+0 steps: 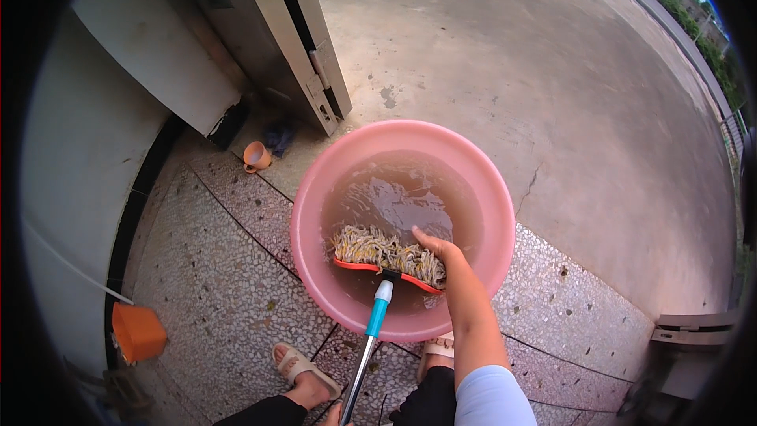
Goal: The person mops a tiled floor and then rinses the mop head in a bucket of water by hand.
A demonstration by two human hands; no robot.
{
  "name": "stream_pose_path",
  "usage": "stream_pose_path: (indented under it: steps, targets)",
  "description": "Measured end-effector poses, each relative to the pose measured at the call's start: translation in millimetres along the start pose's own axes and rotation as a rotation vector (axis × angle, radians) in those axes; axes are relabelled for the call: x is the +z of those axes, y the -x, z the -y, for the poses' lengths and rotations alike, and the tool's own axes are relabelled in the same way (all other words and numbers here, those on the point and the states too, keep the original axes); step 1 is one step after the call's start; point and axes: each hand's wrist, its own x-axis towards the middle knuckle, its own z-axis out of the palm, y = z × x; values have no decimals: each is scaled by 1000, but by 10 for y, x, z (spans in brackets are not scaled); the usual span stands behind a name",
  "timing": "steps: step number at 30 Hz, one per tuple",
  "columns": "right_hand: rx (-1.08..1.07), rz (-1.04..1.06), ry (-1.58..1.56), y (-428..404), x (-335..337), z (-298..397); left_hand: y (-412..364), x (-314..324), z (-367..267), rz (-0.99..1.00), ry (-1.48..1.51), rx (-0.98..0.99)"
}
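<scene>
Before me stands a round pink plastic basin (402, 130) holding murky brown water (378, 183). A flat mop head with grey-and-yellow cotton strands (384, 247) rests in it, clamped under an orange plastic bar (355, 265). Its steel pole (358, 376), with a turquoise sleeve and a white joint, slants down towards me. My left hand (333, 417), partly cut off at the bottom edge, is closed around that pole. At the strands' right end is my right hand (439, 244), thumb stretched out over the water. Its other fingers are mostly hidden, so their grip is unclear.
An orange cup (256, 156) sits near a dark cloth (279, 137) beside the metal door frame (322, 89). At left is an orange dustpan-like container (139, 332). Speckled terrazzo (230, 284) borders concrete (532, 71). My sandalled feet (301, 367) are close to the basin.
</scene>
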Motion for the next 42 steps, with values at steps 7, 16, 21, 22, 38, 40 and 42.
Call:
stream_pose_path:
  steps: [7, 16, 21, 22, 38, 40, 42]
  targets:
    - [-119, 178, 285, -183, 836, 1108, 14, -70, -113, -21, -224, 37]
    - [-285, -375, 236, -21, 975, 840, -53, -201, -321, 9, -213, -70]
    - [-262, -495, 396, 115, 1057, 1019, -36, -185, -335, 21, -237, -152]
    - [-210, -465, 434, 124, 1107, 1073, -42, -209, -331, 20, -228, -157]
    - [-32, 102, 88, -517, 915, 1187, -160, -437, -567, 178, -168, -304]
    - [114, 495, -272, -489, 830, 1337, -185, -378, -610, 154, -167, -254]
    - [-132, 458, -107, -410, 935, 1463, -181, -338, -565, 33, -294, -24]
